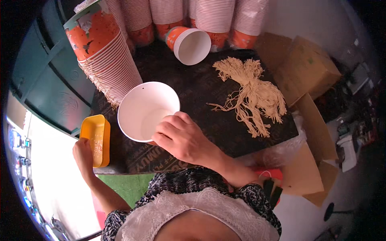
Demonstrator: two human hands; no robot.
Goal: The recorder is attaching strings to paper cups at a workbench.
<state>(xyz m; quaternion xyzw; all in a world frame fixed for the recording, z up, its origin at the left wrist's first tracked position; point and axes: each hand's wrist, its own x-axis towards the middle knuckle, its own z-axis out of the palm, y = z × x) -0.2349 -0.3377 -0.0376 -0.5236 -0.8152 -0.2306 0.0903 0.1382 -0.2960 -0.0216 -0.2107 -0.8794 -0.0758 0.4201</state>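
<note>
A white-lined paper bucket (138, 108) stands on the dark table in front of me, its mouth tilted toward me and a small hole showing near its far rim. My right hand (179, 136) is closed over its near right rim, fingers bent at the edge. To the left lies a yellow plastic tray (105, 140) with small pale bits in its bottom. At that tray's left rim is my left hand (83, 154), fingers curled and pressed together; what they pinch, if anything, is hidden. A bundle of beige cords (257, 92) lies on the right of the table.
A tall stack of orange-printed buckets (116, 60) leans at the left, cords hanging along its side. More nested stacks (213, 16) line the back, with a bucket (193, 46) lying on its side before them. Cardboard boxes (309, 72) stand right of the black table (193, 84).
</note>
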